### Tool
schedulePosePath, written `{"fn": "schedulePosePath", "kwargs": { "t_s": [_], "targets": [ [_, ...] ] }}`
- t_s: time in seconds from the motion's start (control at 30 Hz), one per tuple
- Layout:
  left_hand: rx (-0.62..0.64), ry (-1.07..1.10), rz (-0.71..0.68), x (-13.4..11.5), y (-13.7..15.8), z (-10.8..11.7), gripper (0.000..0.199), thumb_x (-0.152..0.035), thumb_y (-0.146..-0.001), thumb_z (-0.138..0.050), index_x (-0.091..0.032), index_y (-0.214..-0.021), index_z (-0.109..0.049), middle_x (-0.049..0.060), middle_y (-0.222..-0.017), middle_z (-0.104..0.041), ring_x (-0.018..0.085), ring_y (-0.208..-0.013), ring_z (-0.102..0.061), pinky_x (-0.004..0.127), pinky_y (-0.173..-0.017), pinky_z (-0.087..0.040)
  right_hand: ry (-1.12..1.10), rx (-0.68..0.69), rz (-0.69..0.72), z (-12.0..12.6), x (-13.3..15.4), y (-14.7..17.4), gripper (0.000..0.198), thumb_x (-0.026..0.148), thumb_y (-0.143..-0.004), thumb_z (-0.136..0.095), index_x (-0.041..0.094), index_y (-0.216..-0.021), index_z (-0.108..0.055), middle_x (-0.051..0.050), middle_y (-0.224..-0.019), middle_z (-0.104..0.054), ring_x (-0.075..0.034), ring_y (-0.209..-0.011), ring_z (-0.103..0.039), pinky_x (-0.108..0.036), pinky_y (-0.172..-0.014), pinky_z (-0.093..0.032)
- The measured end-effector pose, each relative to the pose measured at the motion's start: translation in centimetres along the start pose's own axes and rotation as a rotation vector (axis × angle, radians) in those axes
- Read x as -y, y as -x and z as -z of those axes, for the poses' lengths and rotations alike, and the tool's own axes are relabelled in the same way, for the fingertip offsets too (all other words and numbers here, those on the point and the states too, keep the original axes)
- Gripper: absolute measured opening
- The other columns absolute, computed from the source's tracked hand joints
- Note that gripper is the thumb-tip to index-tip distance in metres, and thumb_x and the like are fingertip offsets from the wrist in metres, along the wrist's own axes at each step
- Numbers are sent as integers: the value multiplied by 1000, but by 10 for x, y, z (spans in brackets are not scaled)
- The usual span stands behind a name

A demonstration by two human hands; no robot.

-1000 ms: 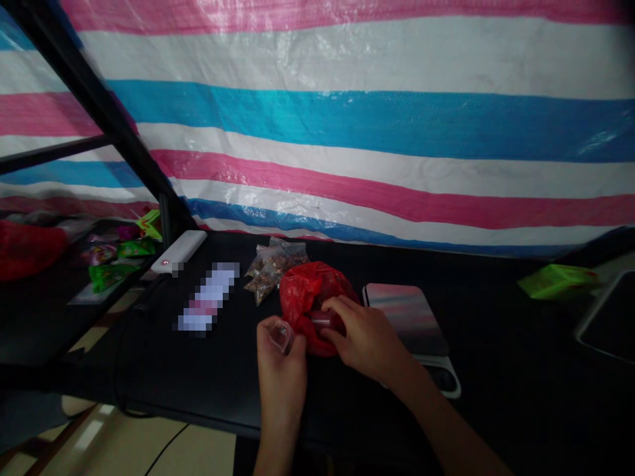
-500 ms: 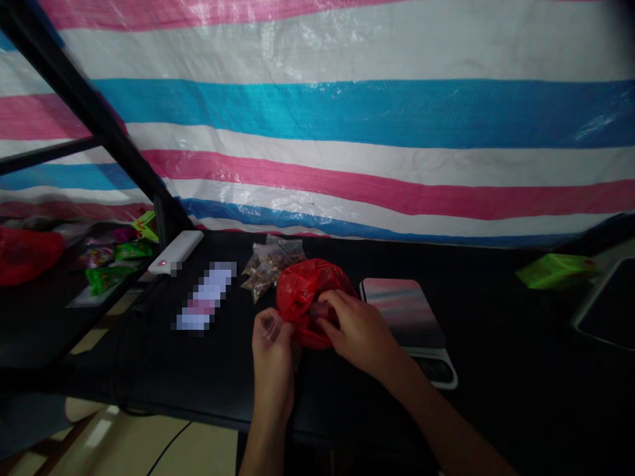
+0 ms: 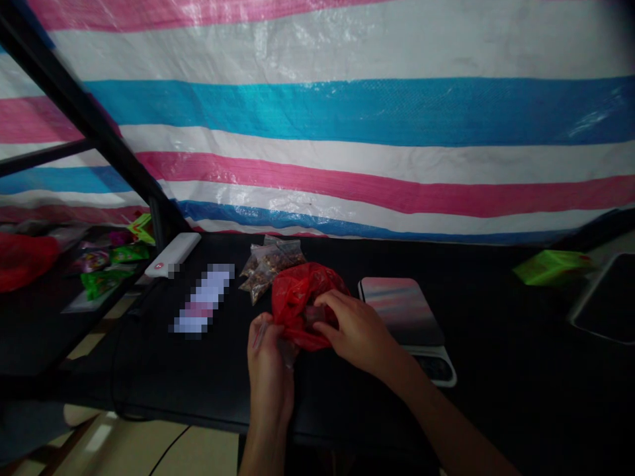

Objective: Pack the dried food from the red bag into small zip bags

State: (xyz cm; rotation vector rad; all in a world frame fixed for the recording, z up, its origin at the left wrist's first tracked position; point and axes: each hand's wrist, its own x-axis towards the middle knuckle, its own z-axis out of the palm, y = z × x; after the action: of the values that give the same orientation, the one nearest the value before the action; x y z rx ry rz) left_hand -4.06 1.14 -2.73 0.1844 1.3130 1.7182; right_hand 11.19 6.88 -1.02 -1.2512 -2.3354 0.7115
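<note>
A red plastic bag (image 3: 288,291) stands open on the black table, in front of me. My right hand (image 3: 364,337) reaches into its mouth, thumb and fingers closed round a small, dull reddish object (image 3: 314,315) whose kind I cannot make out. Just left of the red bag, my left hand (image 3: 269,363) is closed on a small clear plastic bag (image 3: 288,352), part of which shows below the thumb. Behind the red bag lie several clear zip bags (image 3: 270,266) with brownish bits inside. A flat digital scale (image 3: 403,309) sits right of my right hand.
Left of the hands lie a blurred-out phone-like object (image 3: 204,299) and a white power bank-like block (image 3: 173,254). Green packets (image 3: 102,281) are on the far-left table. A green box (image 3: 553,268) and a dark-screened device (image 3: 608,301) stand right. A striped tarp (image 3: 347,112) hangs behind.
The rounded mouth of the clear bag at my left hand now looks flatter and narrower. My right hand stays in the red bag, shifted slightly left. The view has moved a little.
</note>
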Motion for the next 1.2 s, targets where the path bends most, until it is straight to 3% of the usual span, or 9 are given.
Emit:
{"fn": "schedulePosePath", "kwargs": {
  "t_s": [0.43,0.53,0.63,0.77,0.87,1.2],
  "targets": [
    [30,31,18,0,-5,8,24,-16,-64,-67,-20,-83,-52,-8,-73,-48,8,-56,-49,19,-51,-43,-40,1,-6,1,1,0,25,21,-86,-77,23,-107,-64,-2,-105,-73,-21,-98,-68,-30,-81,-45],
    [-34,-71,-46,2,-3,10,25,-27,-73,-70,-22,-90,-54,-8,-76,-48,8,-56,-48,19,-52,-42,-48,-9,-15,4,-2,0,23,22,-88,-76,23,-108,-64,-2,-107,-73,-20,-97,-68,-30,-81,-45],
    [-58,-281,-201,4,-2,9,35,-39,-77,-77,-24,-96,-51,-8,-77,-48,8,-59,-48,19,-54,-42,-14,-27,-24,10,-6,0,20,21,-90,-72,23,-108,-63,-2,-108,-71,-20,-95,-67,-30,-79,-45],
    [86,-591,-411,7,-5,4,47,-31,-73,-84,-23,-103,-48,-6,-84,-53,11,-68,-55,22,-65,-47,56,-38,-33,16,-11,0,19,17,-88,-68,23,-105,-61,-3,-110,-67,-18,-90,-64,-29,-74,-42],
    [202,-707,-382,9,-8,0,40,-26,-80,-76,-23,-107,-48,-4,-83,-58,13,-69,-60,25,-66,-48,84,-10,-30,19,-13,1,23,13,-84,-67,22,-104,-60,-3,-108,-65,-17,-87,-62,-28,-72,-40],
    [224,-704,-429,7,-14,-6,25,-18,-81,-66,-22,-103,-54,-1,-86,-66,16,-75,-65,27,-72,-50,229,-67,10,23,-20,-4,18,14,-83,-64,21,-99,-60,-5,-105,-67,-22,-94,-59,-34,-83,-39]
  ]
}}
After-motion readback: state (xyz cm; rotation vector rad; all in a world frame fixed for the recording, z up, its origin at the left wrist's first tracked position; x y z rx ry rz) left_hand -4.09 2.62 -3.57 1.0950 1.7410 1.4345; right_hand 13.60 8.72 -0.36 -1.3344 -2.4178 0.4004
